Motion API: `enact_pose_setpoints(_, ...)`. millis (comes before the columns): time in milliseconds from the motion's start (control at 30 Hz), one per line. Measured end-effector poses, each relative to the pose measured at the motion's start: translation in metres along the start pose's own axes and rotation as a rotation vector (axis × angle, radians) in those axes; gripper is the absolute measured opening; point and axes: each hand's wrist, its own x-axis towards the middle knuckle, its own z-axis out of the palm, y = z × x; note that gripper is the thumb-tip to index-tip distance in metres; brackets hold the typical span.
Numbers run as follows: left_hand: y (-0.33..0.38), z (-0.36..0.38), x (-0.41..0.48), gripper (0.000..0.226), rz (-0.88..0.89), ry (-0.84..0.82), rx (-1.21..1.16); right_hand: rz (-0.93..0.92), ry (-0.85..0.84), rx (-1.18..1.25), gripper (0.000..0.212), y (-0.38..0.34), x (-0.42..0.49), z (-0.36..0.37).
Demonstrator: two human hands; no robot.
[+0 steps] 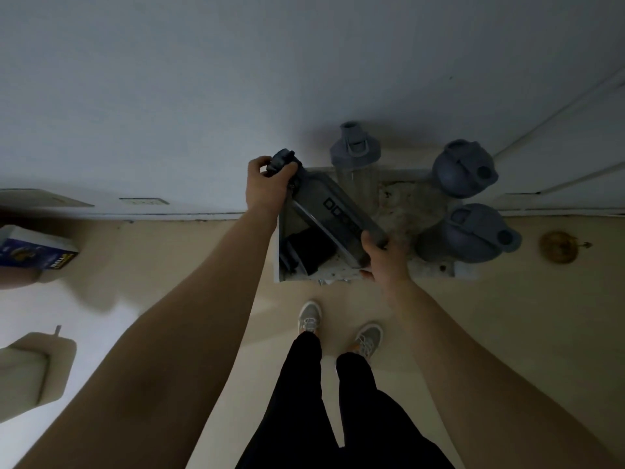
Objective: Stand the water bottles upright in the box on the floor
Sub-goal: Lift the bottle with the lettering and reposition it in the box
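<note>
A dark grey water bottle (333, 211) hangs tilted over the box (278, 252) on the floor, cap end up to the left. My left hand (267, 186) grips its cap end. My right hand (384, 257) holds its base end. Three grey-lidded bottles stand upright in the box: a clear-bodied one (355, 157) at the back, one (465, 169) at the back right, one (473, 233) at the front right. Something dark (309, 250) lies in the box's left part, under the tilted bottle.
The box sits against a white wall with a door frame (558, 123) to its right. A round brass object (559, 247) lies on the floor right of the box. A blue carton (37, 248) and a beige object (33, 363) are at far left. My feet (338, 328) stand just before the box.
</note>
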Motion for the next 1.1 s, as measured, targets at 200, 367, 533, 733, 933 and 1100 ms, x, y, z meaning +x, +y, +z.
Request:
enact_pose_setpoints(200,0.018,0.005,-0.040,0.066,0.146,-0.040,-0.007,0.079,-0.144,0.292,0.017,0.008,-0.015,-0.016)
enact_pose_setpoints(367,0.023,0.026,-0.082,0.080,0.285,-0.150,0.106,0.179,-0.137,0.496,0.011,0.016,-0.025,-0.029)
enact_pose_setpoints(533,0.016,0.052,-0.124,0.071,0.523,-0.229,0.247,0.219,-0.068,0.473,0.020,0.032,-0.027,-0.043)
enact_pose_setpoints(733,-0.003,0.070,-0.142,0.068,0.672,-0.264,0.361,0.218,-0.084,0.420,0.043,0.025,-0.029,-0.048)
enact_pose_setpoints(933,-0.014,0.079,-0.151,0.074,0.709,-0.384,0.425,0.152,-0.151,0.419,0.047,0.018,-0.034,-0.041)
enact_pose_setpoints(1100,-0.019,0.084,-0.147,0.085,0.725,-0.451,0.573,0.148,-0.159,0.442,0.037,0.018,-0.036,-0.042)
